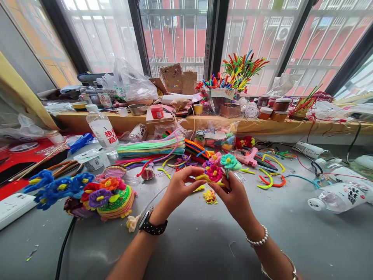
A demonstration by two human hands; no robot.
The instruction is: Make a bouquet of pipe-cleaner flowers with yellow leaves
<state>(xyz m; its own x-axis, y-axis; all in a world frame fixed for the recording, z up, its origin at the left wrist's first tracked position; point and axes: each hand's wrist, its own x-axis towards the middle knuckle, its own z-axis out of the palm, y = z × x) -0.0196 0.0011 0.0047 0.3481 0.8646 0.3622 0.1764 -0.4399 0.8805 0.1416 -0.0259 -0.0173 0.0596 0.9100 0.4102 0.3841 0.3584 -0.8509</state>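
Observation:
In front of me, above the grey table, my right hand is closed around a small bunch of pipe-cleaner flowers, with a magenta bloom and a turquoise bloom showing. A yellow pipe cleaner runs across below the blooms, between both hands. The thumb and fingers of my left hand pinch its left end. My right fingers hide most of the stems. On the table just below lies a yellow and pink fuzzy clump.
Finished fuzzy flowers sit at left, near a black cable. Behind my hands lie a pipe-cleaner bundle and a pink glue gun. Plastic bottles stand at left and lie at right. A cluttered ledge runs along the window.

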